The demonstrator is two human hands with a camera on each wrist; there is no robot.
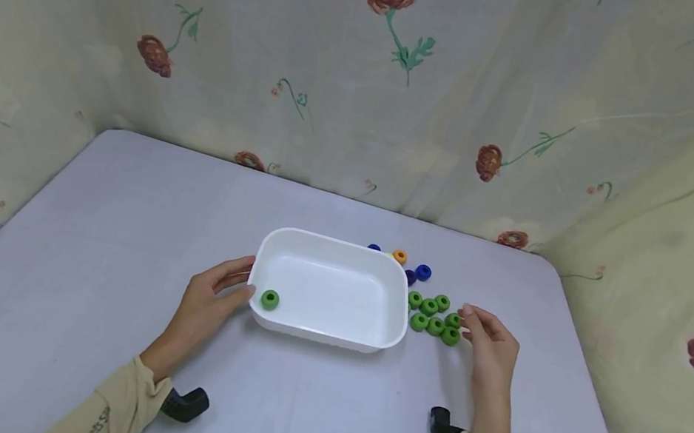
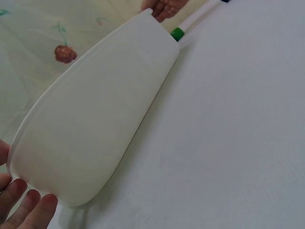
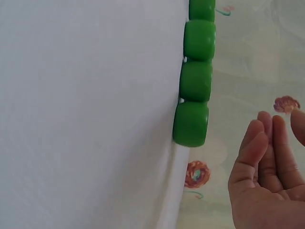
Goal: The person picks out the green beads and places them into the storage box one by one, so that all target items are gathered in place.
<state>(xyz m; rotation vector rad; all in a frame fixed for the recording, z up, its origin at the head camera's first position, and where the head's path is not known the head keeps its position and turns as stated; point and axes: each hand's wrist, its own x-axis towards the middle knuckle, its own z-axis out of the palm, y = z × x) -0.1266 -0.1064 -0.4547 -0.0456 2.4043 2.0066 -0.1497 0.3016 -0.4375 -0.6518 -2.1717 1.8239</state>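
A white plastic tray [image 1: 323, 288] with rounded corners has one green bead [image 1: 269, 300] in its near left corner. At its left end my left hand [image 1: 206, 304] holds the rim, thumb near the front corner and fingers along the outer wall. Several green beads [image 1: 435, 326] with dark holes lie bunched just right of the tray. My right hand [image 1: 491, 354] is beside the right edge of this bunch, fingertips close to the outermost beads. In the right wrist view, its fingers [image 3: 281, 152] are loosely bent with nothing between them.
Behind the tray's right end are an orange bead [image 1: 399, 256], a blue bead [image 1: 423, 272] and a dark purple bead [image 1: 410, 277]; the tray partly hides others. Black wrist mounts [image 1: 186, 404] show at both sleeves. A flowered curtain [image 1: 312, 91] borders the white table [image 1: 138, 215].
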